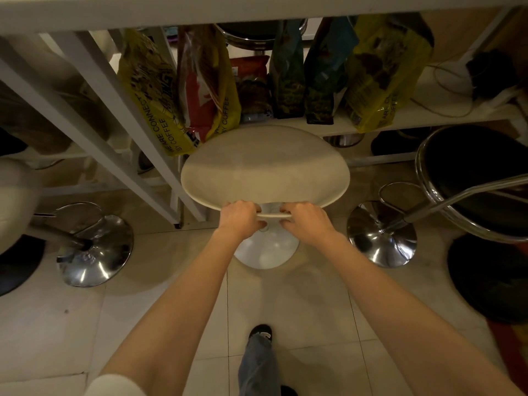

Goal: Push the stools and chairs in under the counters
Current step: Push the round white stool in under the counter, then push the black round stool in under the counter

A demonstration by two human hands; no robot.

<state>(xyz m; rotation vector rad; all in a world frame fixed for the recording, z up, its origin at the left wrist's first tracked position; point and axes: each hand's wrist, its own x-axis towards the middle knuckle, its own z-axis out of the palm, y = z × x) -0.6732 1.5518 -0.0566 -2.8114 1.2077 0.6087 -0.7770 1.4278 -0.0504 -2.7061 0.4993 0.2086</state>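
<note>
A round beige stool [264, 167] stands in the middle, its far edge close to the shelf under the white counter [200, 12]. My left hand [240, 220] and my right hand [307, 222] both grip the near rim of its seat, side by side. Its white round base [265, 252] shows below my hands. At the right stands a black stool with a chrome rim [480, 178] and chrome base [381, 238]. On the left edge is a pale stool seat [14, 201] with its chrome base [94, 250].
Several coffee bags [160, 95] stand on the white shelf [428, 112] under the counter, right behind the beige stool. White frame bars [114, 132] slant down at the left. My foot [260, 334] is on the tiled floor. A dark mat [491, 281] lies at the right.
</note>
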